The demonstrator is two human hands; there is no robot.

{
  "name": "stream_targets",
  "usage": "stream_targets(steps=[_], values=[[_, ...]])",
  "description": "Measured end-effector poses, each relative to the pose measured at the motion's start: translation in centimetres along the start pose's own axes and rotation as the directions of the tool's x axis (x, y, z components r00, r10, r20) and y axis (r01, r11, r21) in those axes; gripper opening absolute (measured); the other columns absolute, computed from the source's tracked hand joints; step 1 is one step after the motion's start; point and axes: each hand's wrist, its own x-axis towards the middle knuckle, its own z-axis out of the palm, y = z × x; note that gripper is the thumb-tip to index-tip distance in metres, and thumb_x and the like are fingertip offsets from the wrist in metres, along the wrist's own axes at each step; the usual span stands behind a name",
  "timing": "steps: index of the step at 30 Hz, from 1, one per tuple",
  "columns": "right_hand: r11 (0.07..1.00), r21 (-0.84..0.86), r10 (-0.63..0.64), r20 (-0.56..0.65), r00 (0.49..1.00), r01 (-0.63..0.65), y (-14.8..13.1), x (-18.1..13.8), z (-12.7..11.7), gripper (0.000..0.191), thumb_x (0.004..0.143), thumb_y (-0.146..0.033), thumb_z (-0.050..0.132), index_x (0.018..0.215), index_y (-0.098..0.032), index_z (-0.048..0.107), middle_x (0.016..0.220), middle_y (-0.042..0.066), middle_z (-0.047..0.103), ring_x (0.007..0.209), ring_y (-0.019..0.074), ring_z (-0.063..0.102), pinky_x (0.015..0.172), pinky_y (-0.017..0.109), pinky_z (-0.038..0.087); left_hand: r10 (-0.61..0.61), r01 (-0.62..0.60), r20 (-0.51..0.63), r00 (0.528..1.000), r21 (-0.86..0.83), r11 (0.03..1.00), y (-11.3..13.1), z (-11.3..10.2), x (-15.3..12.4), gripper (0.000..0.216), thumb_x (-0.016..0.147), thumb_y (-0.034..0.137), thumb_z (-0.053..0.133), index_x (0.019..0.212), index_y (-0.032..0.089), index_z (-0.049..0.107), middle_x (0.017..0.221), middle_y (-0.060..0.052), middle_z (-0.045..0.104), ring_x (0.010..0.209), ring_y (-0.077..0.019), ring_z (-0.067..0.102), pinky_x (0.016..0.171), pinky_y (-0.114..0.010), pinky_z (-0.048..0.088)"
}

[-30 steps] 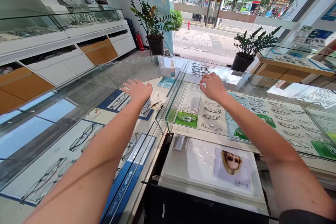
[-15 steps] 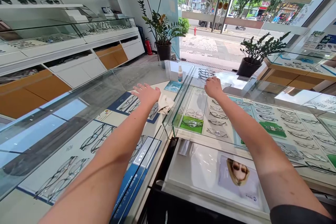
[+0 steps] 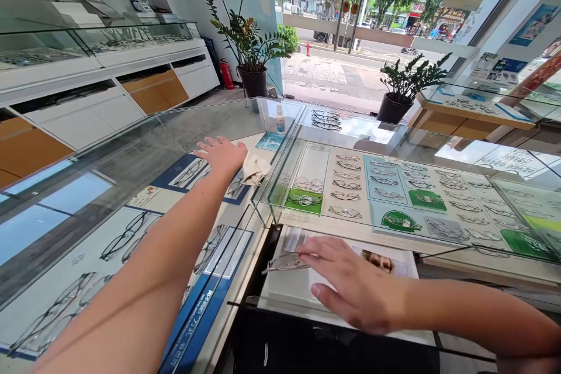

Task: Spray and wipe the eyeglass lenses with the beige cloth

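Observation:
My left hand [image 3: 221, 155] lies flat with fingers spread on the glass top of the left display case [image 3: 131, 146]. A cream cloth [image 3: 255, 168] pokes out from under its thumb side. My right hand [image 3: 355, 286] is low, over the white tray [image 3: 284, 292] in the opening below the right display case [image 3: 394, 146]. Its fingertips pinch a thin-framed pair of glasses [image 3: 284, 262] just above the tray's left part. A printed card with a face [image 3: 381, 260] lies on the tray, partly hidden by that hand.
A small spray bottle [image 3: 280, 120] and a stack of glasses [image 3: 326, 120] stand on the far glass top. Rows of spectacles fill both cases. Potted plants [image 3: 252, 52] [image 3: 403, 85] flank the open doorway. Wall cabinets run along the left.
My right hand has come back from the stack of glasses on the far glass top, down to the tray, now with a pair of glasses. The left hand stays on the cloth.

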Motion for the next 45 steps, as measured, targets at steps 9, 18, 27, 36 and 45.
stream_targets(steps=[9,18,27,36,45], values=[[0.915,-0.242,0.272,-0.221,0.937,-0.323,13.2,5.1,7.4,0.075,0.109,-0.053,0.048,0.168,-0.007,0.041,0.177,0.021,0.037,0.167,0.0397,0.025,0.136,0.059,0.025,0.0,0.0,0.027,1.0,-0.016,1.0,0.2,-0.5,-0.1,0.094,0.099,0.056,0.037,0.172,-0.004,0.029,0.179,-0.034,0.016,0.166,-0.0586,0.009,0.125,-0.083,0.013],[0.823,-0.399,0.311,-0.28,0.908,-0.405,25.0,17.9,4.1,0.071,0.113,-0.055,0.029,0.159,-0.005,0.053,0.171,0.02,0.047,0.165,0.0369,0.029,0.136,0.053,0.019,-0.019,0.018,0.03,0.999,0.016,1.0,0.2,-0.2,0.1,0.092,0.102,0.057,0.031,0.172,-0.003,0.028,0.18,-0.031,0.017,0.165,-0.0581,0.012,0.129,-0.077,0.01],[0.807,-0.395,0.406,-0.17,0.898,-0.439,28.8,22.1,3.9,0.08,0.112,-0.063,0.023,0.147,-0.005,0.064,0.164,0.024,0.054,0.161,0.0399,0.033,0.134,0.057,0.015,-0.004,0.005,-0.009,1.0,0.021,1.0,-0.2,0.4,0.3,0.09,0.102,0.056,0.033,0.171,-0.002,0.033,0.179,-0.032,0.021,0.165,-0.0578,0.015,0.129,-0.076,0.01],[0.809,-0.369,0.438,-0.143,0.888,-0.458,28.5,21.8,4.2,0.084,0.111,-0.065,0.021,0.147,-0.002,0.064,0.163,0.026,0.055,0.158,0.0402,0.036,0.134,0.057,0.014,-0.014,0.013,0.034,0.999,0.038,0.999,0.0,0.0,0.1,0.092,0.102,0.058,0.031,0.173,-0.001,0.029,0.18,-0.031,0.017,0.166,-0.0571,0.012,0.13,-0.075,0.01],[0.895,-0.29,0.294,-0.187,0.937,-0.338,18.9,15.7,5.0,0.06,0.112,-0.053,0.039,0.145,-0.011,0.067,0.165,0.02,0.055,0.156,0.0373,0.043,0.128,0.053,0.032,-0.006,0.006,0.039,0.999,0.024,1.0,0.1,-0.5,-0.1,0.094,0.101,0.059,0.029,0.173,-0.002,0.028,0.18,-0.031,0.016,0.165,-0.0578,0.012,0.13,-0.076,0.01]])
